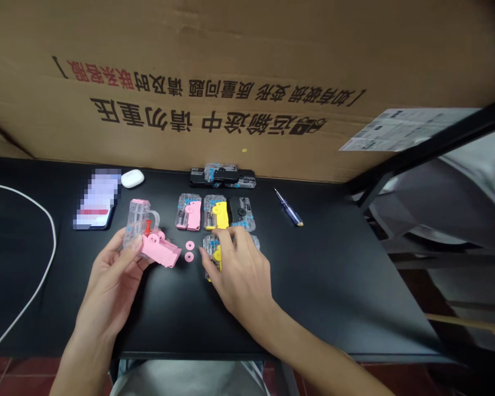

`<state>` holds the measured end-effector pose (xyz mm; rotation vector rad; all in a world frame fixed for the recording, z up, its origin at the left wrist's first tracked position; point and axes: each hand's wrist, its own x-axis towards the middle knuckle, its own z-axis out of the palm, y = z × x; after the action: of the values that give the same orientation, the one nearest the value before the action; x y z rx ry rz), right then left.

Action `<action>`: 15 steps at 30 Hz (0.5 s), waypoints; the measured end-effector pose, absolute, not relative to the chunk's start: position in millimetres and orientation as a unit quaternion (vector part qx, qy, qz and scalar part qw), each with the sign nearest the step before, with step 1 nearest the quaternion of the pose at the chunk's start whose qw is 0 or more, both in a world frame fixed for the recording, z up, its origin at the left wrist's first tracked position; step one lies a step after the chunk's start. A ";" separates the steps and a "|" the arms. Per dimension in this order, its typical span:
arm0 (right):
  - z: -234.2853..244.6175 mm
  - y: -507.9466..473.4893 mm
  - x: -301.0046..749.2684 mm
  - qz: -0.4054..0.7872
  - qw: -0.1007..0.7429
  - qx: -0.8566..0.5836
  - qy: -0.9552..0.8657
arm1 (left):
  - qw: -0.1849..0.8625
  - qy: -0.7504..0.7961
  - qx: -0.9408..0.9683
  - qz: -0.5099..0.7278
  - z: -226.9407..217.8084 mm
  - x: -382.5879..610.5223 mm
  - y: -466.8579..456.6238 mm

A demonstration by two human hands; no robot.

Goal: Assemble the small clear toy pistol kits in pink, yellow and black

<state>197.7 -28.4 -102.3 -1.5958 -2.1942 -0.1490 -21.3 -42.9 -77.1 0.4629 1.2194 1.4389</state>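
My left hand (114, 269) is closed around a clear and pink toy gun (148, 235) with a red trigger, held just above the black table (334, 275). My right hand (237, 269) lies over a clear and yellow toy piece (213, 254), fingers curled on it. Two small pink discs (189, 251) lie between the hands. Behind them sit a pink folded toy (188, 212), a yellow one (216, 212) and a black one (241, 212).
A black folded toy (223, 175) lies at the back by the big cardboard box (247, 82). A blue-handled screwdriver (287, 207) lies to the right. A phone (95, 199), a white earbud case (132, 177) and a white cable (45, 258) are at the left.
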 end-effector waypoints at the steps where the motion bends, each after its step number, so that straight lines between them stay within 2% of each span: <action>1: -102.5 -28.3 197.7 -0.054 0.211 -0.573 -0.790 | 0.568 0.518 0.197 0.608 -77.6 -21.7 -43.0; 15: -105.0 -27.9 197.5 -0.048 0.210 -0.579 -0.786 | 0.600 0.517 0.204 0.576 -80.1 -22.8 -43.4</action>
<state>197.5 -27.9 -105.0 -1.6089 -2.1862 -0.1347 -22.8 -43.4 -80.1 0.4728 1.1990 1.3348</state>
